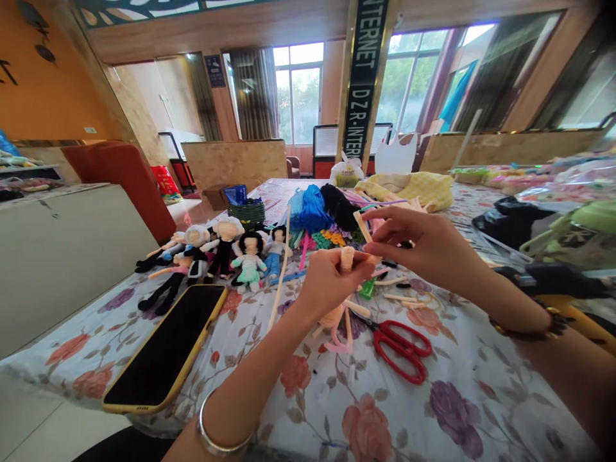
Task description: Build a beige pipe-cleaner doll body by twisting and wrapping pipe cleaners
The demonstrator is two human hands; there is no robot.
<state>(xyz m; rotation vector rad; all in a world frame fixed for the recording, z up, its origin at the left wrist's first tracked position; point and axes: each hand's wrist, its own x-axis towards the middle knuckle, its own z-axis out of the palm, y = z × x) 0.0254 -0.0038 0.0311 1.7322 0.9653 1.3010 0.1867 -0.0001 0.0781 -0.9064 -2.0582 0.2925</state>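
Observation:
My left hand (320,279) is closed around a small coiled piece of cream pipe cleaner (347,258), whose rounded top sticks up above the fingers. Close beside it, my right hand (416,247) pinches a cream pipe cleaner strip (362,228) between thumb and fingers; its free end points up and left. Whether the strip joins the coil is hidden by the fingers. Below the hands lie red-handled scissors (402,350), with their blades partly covered, and a bent pink pipe cleaner (339,346). A long cream pipe cleaner (280,282) lies left of the hands.
Several small fuzzy dolls (249,256) lie at the left, behind a phone in a yellow case (166,350). Blue bundles (315,208) and black bundles (339,204) are heaped beyond the hands. A yellow checked cloth (409,189) and a green bag (577,231) are farther right.

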